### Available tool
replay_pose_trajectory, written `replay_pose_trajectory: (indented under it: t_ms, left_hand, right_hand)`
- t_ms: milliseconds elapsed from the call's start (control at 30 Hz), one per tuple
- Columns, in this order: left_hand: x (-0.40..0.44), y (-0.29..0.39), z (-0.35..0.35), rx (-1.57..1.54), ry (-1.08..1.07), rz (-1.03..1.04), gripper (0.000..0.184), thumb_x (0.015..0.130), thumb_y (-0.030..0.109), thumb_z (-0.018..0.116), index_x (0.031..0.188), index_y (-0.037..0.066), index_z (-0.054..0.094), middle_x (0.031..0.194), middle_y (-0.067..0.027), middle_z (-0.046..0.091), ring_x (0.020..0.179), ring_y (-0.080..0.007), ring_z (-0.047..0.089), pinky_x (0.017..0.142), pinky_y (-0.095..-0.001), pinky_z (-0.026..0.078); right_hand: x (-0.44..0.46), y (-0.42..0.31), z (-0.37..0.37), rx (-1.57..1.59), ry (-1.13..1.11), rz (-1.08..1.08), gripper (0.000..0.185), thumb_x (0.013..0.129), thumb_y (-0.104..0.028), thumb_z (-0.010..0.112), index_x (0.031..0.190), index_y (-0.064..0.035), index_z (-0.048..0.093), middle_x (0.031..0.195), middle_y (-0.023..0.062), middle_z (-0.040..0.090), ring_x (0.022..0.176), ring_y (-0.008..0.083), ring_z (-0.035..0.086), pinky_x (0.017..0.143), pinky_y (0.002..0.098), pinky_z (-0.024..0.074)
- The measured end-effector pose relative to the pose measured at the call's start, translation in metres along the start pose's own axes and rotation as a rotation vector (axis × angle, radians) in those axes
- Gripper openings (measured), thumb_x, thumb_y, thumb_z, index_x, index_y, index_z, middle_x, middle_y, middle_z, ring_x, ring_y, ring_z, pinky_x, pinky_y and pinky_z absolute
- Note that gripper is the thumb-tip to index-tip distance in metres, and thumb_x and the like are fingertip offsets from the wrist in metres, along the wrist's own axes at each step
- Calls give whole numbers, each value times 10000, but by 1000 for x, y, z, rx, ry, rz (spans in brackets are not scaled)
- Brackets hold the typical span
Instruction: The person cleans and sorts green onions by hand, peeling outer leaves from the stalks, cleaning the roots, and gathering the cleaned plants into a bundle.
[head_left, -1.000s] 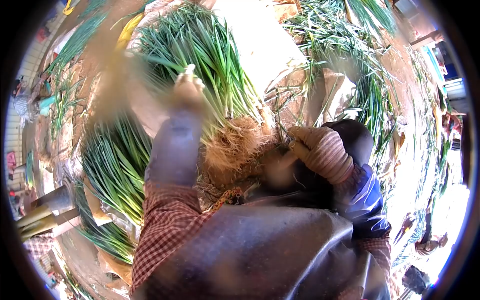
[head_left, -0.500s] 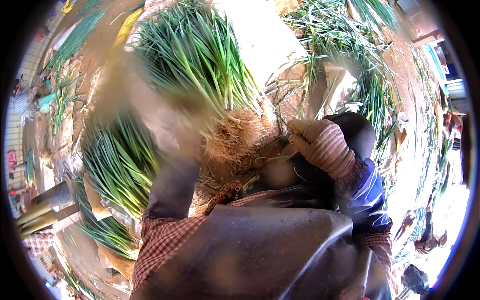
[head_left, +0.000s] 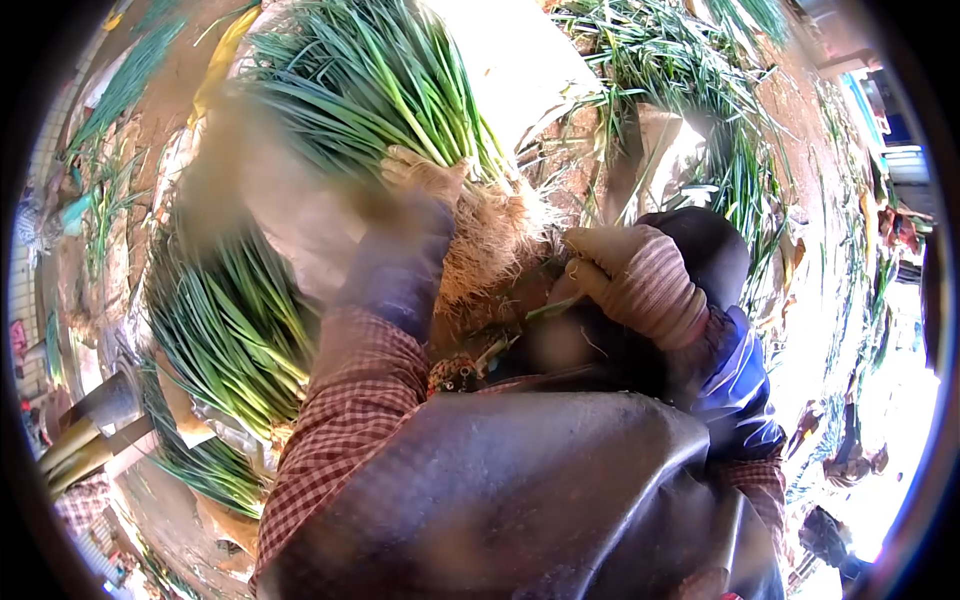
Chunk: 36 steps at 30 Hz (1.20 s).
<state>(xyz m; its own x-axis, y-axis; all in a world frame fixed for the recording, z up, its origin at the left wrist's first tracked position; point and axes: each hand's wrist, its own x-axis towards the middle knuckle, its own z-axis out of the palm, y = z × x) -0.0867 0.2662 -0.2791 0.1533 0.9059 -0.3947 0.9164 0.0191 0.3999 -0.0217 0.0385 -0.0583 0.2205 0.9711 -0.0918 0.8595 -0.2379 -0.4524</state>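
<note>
A large bundle of leek-like greens (head_left: 415,95) lies in front of me, its leaves pointing away and its bushy pale roots (head_left: 485,240) facing me. My left hand (head_left: 425,175), in a beige work glove, is closed over stems just above those roots; a blurred spot hides part of the wrist. My right hand (head_left: 640,275), also gloved, is held above my right leg, right of the roots. Its fingers are curled against the thumb, and whatever is in them cannot be made out.
A second bundle of greens (head_left: 235,330) lies on the left, with another (head_left: 215,470) below it. Loose leaves (head_left: 680,70) are heaped at the upper right, beside a bright pale sheet (head_left: 515,60). My dark apron (head_left: 520,480) covers my lap. Metal tubes (head_left: 95,420) jut in at left.
My left arm has reached forward and right, and its glove now shows on the stems of the large bundle. My right hand stays nearly in place. The view has shifted slightly.
</note>
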Motion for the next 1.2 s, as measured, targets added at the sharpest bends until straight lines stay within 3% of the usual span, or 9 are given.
replay_pose_trajectory:
  t_ms: [200, 233, 300, 400, 467, 667, 800, 967, 1200]
  left_hand:
    - [-6, -36, -13, 27, 423, 400, 1249, 655, 505, 763, 1436, 17, -80, 1461, -322, 55, 1371, -386, 155, 1111, -516, 140]
    - [-13, -37, -20, -3, 513, 568, 1081, 685, 460, 755, 1440, 8, 128, 1449, -293, 166, 1338, -396, 231, 1102, -511, 164]
    - [-8, -37, -2, -531, 213, 684, 944, 718, 429, 737, 1399, 4, 240, 1434, -278, 224, 1334, -385, 249, 1103, -519, 158]
    - [-10, -47, 7, -253, 150, 1035, 604, 843, 461, 582, 1269, 44, 483, 1382, -211, 385, 1338, -357, 268, 1121, -537, 82]
    - [-18, -44, 18, 487, -101, 1271, 665, 861, 589, 434, 1331, 118, 436, 1407, -142, 384, 1355, -330, 243, 1123, -554, -7]
    - [-17, -23, 17, 948, -354, 1095, 682, 889, 585, 334, 1441, 198, 229, 1445, -148, 321, 1371, -288, 224, 1125, -525, -36]
    - [-34, -15, -8, 840, -298, 1020, 545, 913, 500, 355, 1393, 242, 358, 1426, -158, 349, 1353, -325, 253, 1118, -544, -28]
    - [-22, -29, -25, 492, -264, 1027, 461, 770, 190, 488, 1199, 40, 566, 1344, -203, 443, 1325, -356, 301, 1133, -511, 32]
    - [0, -39, 34, 377, -335, 1037, 474, 882, 302, 455, 1308, 94, 473, 1401, -209, 372, 1360, -348, 235, 1133, -507, 3]
  right_hand:
    - [-6, 3, -4, 45, 67, -25, 120, 791, -126, 593, 860, -29, 608, 726, 186, 604, 691, 352, 613, 603, 399, 487]
    - [-6, 4, -5, -16, 24, -34, 127, 789, -130, 596, 865, -29, 610, 737, 190, 606, 701, 356, 612, 611, 402, 488]
    - [-6, 4, -3, -18, 28, -46, 132, 787, -131, 595, 868, -29, 609, 735, 189, 607, 698, 355, 613, 609, 401, 489]
    - [-4, 3, -4, 10, 33, -34, 139, 783, -136, 594, 873, -31, 610, 724, 187, 606, 690, 358, 610, 605, 402, 489]
    - [-4, 1, -5, 43, 23, -13, 142, 781, -140, 593, 875, -35, 610, 715, 185, 604, 684, 360, 607, 602, 404, 488]
    - [-4, -1, -8, -36, -1, -15, 146, 782, -146, 590, 882, -42, 612, 714, 181, 607, 683, 352, 611, 600, 401, 490]
    - [-4, -2, -11, -36, 3, -26, 129, 784, -142, 585, 872, -49, 602, 704, 180, 596, 658, 361, 595, 576, 411, 475]
    - [-6, -6, -15, -8, 35, -27, 125, 783, -142, 591, 866, -49, 603, 683, 175, 584, 622, 365, 581, 555, 419, 464]
    - [-5, -2, -11, -50, 46, -80, 194, 824, -207, 578, 937, -51, 605, 639, 164, 597, 608, 316, 608, 548, 419, 471]
